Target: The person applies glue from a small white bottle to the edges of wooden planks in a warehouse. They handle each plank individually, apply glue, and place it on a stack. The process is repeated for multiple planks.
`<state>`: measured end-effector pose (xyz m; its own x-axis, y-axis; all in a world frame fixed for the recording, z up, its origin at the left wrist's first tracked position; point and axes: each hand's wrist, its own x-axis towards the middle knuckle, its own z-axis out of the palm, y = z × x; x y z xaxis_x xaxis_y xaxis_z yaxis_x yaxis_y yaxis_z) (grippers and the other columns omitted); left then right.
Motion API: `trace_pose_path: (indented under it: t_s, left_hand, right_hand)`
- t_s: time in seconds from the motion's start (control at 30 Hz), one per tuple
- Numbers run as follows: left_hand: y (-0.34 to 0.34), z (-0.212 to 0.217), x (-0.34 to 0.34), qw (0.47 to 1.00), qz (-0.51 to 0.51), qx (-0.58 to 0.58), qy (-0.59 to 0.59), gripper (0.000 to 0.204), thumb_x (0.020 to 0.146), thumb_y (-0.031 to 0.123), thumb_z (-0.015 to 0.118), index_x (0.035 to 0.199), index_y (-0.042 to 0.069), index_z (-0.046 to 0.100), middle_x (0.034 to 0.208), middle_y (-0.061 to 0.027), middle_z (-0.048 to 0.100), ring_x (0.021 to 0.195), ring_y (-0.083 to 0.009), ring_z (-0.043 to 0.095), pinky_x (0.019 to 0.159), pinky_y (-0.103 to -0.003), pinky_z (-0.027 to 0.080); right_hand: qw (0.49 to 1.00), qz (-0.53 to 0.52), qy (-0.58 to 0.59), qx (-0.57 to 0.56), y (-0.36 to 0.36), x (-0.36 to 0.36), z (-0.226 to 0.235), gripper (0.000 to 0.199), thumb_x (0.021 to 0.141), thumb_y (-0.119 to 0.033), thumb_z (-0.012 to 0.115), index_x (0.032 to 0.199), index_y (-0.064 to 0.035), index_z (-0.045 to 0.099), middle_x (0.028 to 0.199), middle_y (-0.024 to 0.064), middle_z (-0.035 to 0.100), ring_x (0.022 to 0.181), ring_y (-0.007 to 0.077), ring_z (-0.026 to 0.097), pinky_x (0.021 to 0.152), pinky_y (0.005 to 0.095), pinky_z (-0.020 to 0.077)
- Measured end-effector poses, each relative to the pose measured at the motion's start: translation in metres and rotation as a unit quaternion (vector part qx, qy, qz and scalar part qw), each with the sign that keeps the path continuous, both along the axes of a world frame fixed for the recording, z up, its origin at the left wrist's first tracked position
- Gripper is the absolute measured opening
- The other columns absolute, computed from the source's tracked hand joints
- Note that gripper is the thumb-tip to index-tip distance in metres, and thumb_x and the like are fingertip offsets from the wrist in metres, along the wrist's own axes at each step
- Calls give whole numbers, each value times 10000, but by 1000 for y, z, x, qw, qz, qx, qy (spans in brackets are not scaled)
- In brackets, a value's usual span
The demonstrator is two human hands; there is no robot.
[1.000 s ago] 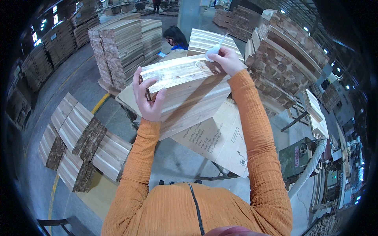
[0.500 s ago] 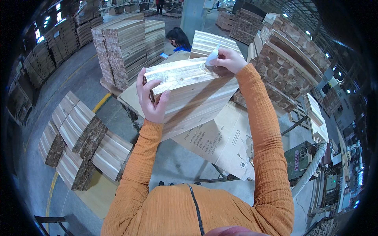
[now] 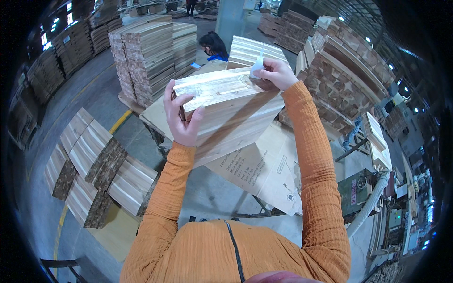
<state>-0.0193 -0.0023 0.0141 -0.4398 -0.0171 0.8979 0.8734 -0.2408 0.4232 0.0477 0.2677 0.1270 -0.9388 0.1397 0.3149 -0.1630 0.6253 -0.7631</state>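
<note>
A thick, striped laminated wood block (image 3: 236, 115) stands in front of me, its narrow upper face turned up and partly shiny. My left hand (image 3: 184, 122) grips the block's left end, fingers over the end and thumb against the front face. Near the right end of the upper face, my right hand (image 3: 279, 75) pinches a small white squeeze bottle (image 3: 256, 69) between thumb and fingers. Its thin nozzle points upward and its rounded body is down by the wood; whether it touches is unclear. A printed cardboard sheet (image 3: 269, 177) lies beneath the block.
Wood panel stacks stand behind on the left (image 3: 144, 61) and right (image 3: 337, 75). More striped blocks (image 3: 89, 151) are piled low at the left. A person (image 3: 214, 46) sits beyond the table. A machine with a pale hose (image 3: 370, 207) is at the right.
The bottle and my right hand have shifted slightly to the right along the upper face. My left hand keeps its grip on the block. A blue-clad leg now shows at the right.
</note>
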Motion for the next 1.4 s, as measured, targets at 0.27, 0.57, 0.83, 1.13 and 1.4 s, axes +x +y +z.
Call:
trace_pose_path:
  t_s: [0.27, 0.57, 0.83, 1.13, 1.4]
  left_hand:
    - [1, -1, -2, 1000, 11, -2, 18, 306, 754, 140, 696, 1011, 48, 558, 1380, -208, 292, 1219, -303, 397, 993, -387, 361]
    - [2, -2, -3, 1000, 13, 0, 7, 298, 748, 126, 687, 1006, 44, 561, 1381, -211, 293, 1237, -307, 380, 995, -389, 356]
    - [1, -2, -1, 1000, 7, 1, 8, 294, 746, 116, 686, 1002, 42, 563, 1382, -217, 293, 1256, -318, 356, 1015, -392, 325]
    - [2, -2, -1, 1000, -4, 5, 21, 304, 737, 99, 697, 1000, 41, 557, 1381, -222, 288, 1271, -324, 340, 1024, -395, 314]
    - [1, -4, -3, 1000, 0, 6, 16, 306, 729, 107, 697, 993, 48, 556, 1385, -225, 284, 1271, -328, 337, 1026, -400, 304]
  right_hand:
    - [999, -27, 23, 40, 8, 0, -7, 210, 807, -123, 659, 971, 5, 630, 856, 7, 629, 763, 59, 568, 695, 197, 455]
    - [998, -35, 21, -45, -3, 1, -9, 245, 784, -137, 654, 976, 14, 631, 844, 26, 639, 751, 82, 573, 702, 237, 462]
    - [997, -29, 18, -64, -8, 3, -9, 223, 807, -146, 655, 966, 8, 628, 814, 20, 625, 694, 79, 560, 651, 230, 459]
    - [998, -32, 45, -38, -9, 5, -9, 209, 840, -149, 641, 989, -4, 619, 793, -6, 593, 642, 40, 506, 562, 184, 415]
    - [996, -30, 34, -72, -10, -1, -11, 232, 791, -129, 678, 979, 3, 643, 833, 25, 643, 763, 78, 580, 711, 235, 460]
